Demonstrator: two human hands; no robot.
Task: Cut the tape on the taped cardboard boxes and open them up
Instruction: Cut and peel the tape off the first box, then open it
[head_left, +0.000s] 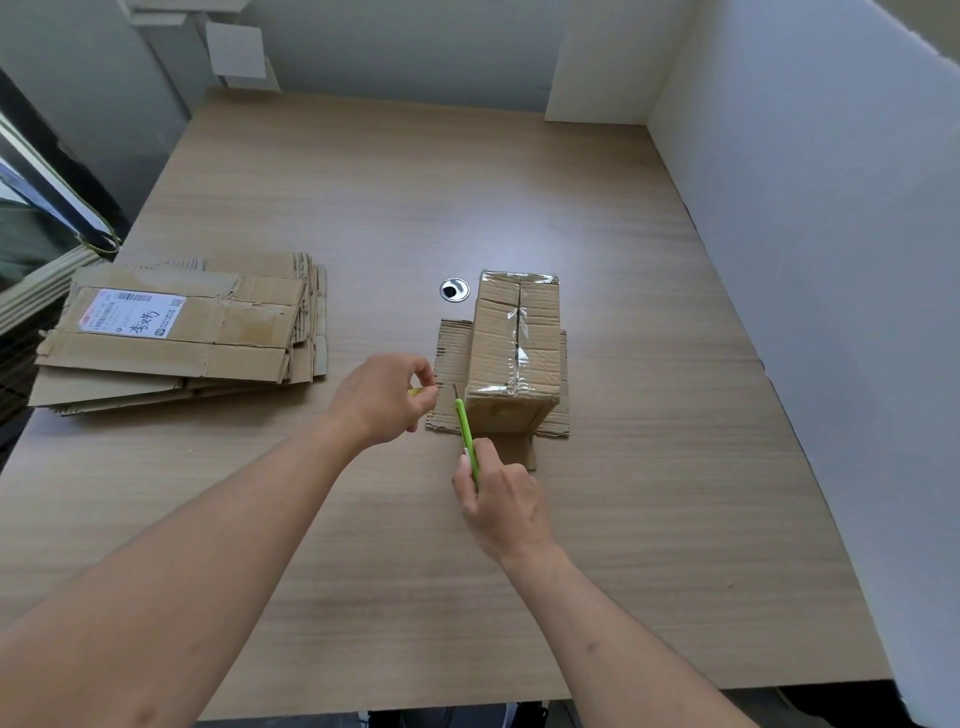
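Note:
A small cardboard box (511, 353) stands mid-table, its top seam covered with clear tape (519, 338). Its lower flaps (451, 364) lie spread flat on the table around it. My right hand (501, 501) grips a green utility knife (464, 423) just in front of the box, blade out and pointing toward the box's near left corner. My left hand (384, 397) hovers left of the box with fingers curled, pinching a small yellow piece (415, 391) that I cannot identify.
A pile of flattened cardboard boxes (182, 332), the top one with a shipping label, lies at the table's left. A round cable hole (454, 290) sits behind the box. White panels wall off the right and back. The wooden table (649, 467) stretches wide around the box.

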